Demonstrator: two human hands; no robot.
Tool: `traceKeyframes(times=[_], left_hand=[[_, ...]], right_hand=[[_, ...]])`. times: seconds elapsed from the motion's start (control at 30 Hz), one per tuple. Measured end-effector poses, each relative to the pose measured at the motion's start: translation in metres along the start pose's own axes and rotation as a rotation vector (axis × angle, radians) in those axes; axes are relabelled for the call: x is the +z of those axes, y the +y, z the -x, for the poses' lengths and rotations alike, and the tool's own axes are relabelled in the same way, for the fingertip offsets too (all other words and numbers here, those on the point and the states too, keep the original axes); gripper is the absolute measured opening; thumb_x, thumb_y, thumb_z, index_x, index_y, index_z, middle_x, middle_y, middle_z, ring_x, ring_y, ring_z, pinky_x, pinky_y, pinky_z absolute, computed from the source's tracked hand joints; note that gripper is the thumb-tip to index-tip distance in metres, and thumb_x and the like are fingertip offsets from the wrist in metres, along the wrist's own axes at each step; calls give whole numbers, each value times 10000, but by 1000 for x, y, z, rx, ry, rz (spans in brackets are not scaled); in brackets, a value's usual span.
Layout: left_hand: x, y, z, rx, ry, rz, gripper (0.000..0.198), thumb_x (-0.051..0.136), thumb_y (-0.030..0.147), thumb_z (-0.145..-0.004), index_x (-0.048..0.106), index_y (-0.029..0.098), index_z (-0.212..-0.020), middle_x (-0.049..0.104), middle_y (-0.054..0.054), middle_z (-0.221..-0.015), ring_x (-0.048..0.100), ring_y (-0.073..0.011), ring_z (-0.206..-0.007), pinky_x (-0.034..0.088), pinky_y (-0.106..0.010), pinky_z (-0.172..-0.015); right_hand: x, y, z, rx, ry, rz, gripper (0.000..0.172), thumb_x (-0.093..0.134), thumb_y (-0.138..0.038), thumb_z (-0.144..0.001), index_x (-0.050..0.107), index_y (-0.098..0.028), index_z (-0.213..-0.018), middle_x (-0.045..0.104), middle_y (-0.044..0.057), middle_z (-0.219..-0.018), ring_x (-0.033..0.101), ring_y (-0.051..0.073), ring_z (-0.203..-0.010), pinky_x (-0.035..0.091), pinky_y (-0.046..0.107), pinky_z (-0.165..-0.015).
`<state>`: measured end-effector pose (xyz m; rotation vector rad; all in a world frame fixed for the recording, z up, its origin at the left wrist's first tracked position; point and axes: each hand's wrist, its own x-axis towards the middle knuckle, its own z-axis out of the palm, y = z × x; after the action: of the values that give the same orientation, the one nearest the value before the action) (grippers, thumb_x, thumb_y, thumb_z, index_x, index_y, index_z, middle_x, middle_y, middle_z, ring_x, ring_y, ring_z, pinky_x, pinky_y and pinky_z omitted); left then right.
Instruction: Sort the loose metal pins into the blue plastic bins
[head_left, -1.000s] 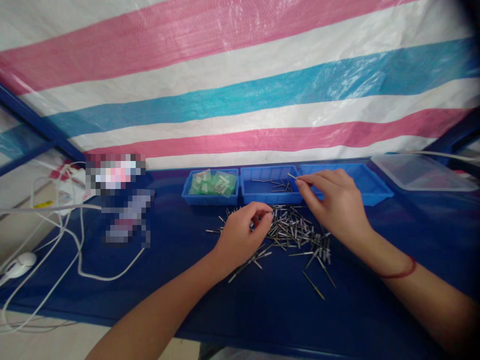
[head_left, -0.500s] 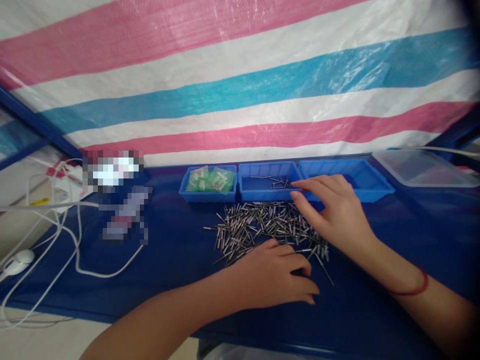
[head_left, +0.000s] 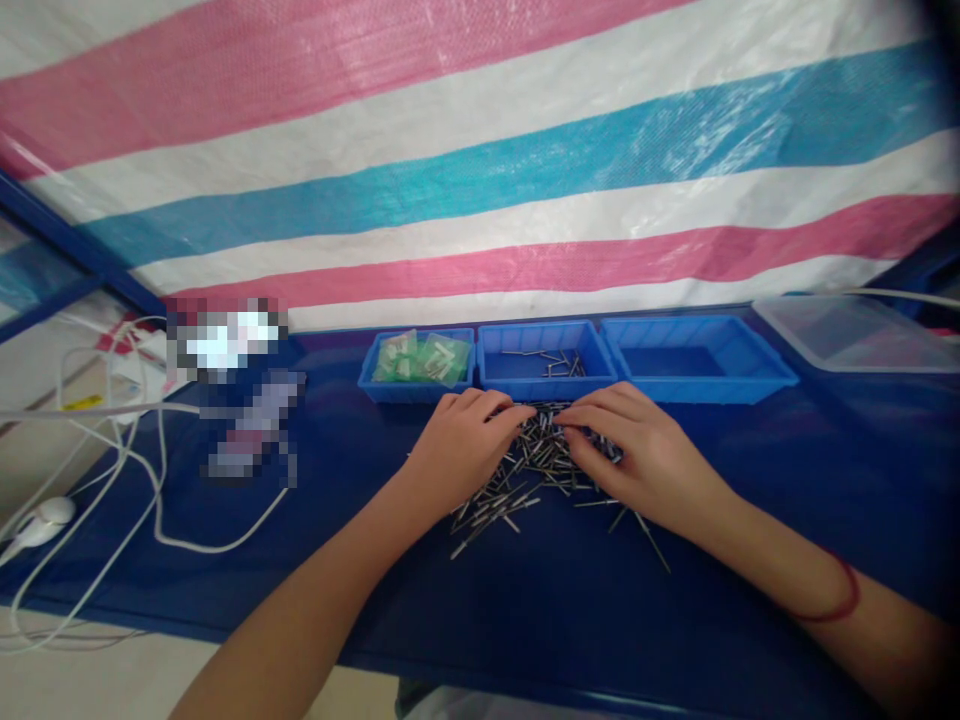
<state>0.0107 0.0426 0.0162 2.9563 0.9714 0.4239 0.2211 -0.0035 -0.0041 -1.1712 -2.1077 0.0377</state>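
Note:
A pile of thin metal blind rivets [head_left: 551, 455] lies on the blue tabletop between my two hands. My left hand [head_left: 465, 440] is cupped over the pile's left side, palm down, its fingertips partly hidden. From the right, my right hand [head_left: 637, 450] reaches over the pile's other edge, thumb and forefinger slightly apart among the rivets. I see nothing held in either hand. Just behind the pile, the middle blue bin [head_left: 536, 385] contains several loose rivets [head_left: 562, 366].
A smaller blue bin [head_left: 416, 393] with green-tinted packets [head_left: 442, 360] stands left of the middle one; a longer blue bin [head_left: 705, 390] adjoins on the right. White cables [head_left: 157, 500] cross the left side. A clear plastic lid [head_left: 855, 335] lies far right.
My left hand has moved from in front of the pile to its left side. My right hand has come down from the middle bin's edge to the rivets. The pile looks narrower.

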Motion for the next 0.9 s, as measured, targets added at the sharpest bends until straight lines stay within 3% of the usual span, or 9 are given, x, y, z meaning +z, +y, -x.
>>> traceKeyframes(times=[0.1,0.2,0.33,0.43,0.53,0.73,0.9], left_hand=[[-1,-7,1,-50,26,50,355,385,218,-970,473,210,-1314,567,-91,-1185,525,-215,-1077,428,-381,-918],[-3,-6,1,-28,17,108,343,383,195,-958,512,194,-1276,559,-96,-1184,515,-222,-1091,425,-392,-962],[-3,-1,0,8,-48,191,336,418,125,-913,555,163,-1217,588,-93,-1142,541,-216,-1019,440,-381,-956],[0,1,-2,-38,12,313,405,378,60,-888,512,139,-1262,595,-100,-1147,552,-203,-1029,447,-356,-958],[7,3,-2,-104,120,437,444,316,40,-893,478,143,-1294,603,-97,-1115,566,-182,-1031,452,-330,-954],[23,10,-1,-186,237,583,374,330,75,-916,535,171,-1213,637,-63,-1021,604,-161,-945,471,-316,-912],[23,16,-1,-270,331,687,287,366,166,-960,564,168,-1167,641,-65,-1036,602,-158,-968,461,-296,-911]], right_hand=[[7,-7,3,-68,-132,-28,136,541,-152,-850,667,-176,-896,669,68,-874,556,202,-844,442,371,-776],[13,-16,4,-111,-235,-53,146,555,-144,-827,670,-190,-904,661,59,-889,548,204,-874,424,376,-791],[18,-29,2,-172,-279,-46,184,544,-203,-860,649,-201,-1012,647,71,-1022,525,223,-960,399,379,-798],[24,-34,-1,-220,-287,63,183,541,-191,-873,640,-222,-1024,644,58,-1074,503,237,-999,367,375,-771],[30,-34,-2,-247,-277,141,164,553,-160,-870,646,-237,-981,669,33,-998,505,219,-941,333,357,-716],[35,-30,-4,-285,-209,224,102,574,-138,-857,652,-199,-834,665,51,-852,510,212,-913,326,342,-712],[28,-28,-5,-242,-108,128,142,513,-153,-897,649,-177,-929,672,72,-919,542,209,-876,381,353,-726]])
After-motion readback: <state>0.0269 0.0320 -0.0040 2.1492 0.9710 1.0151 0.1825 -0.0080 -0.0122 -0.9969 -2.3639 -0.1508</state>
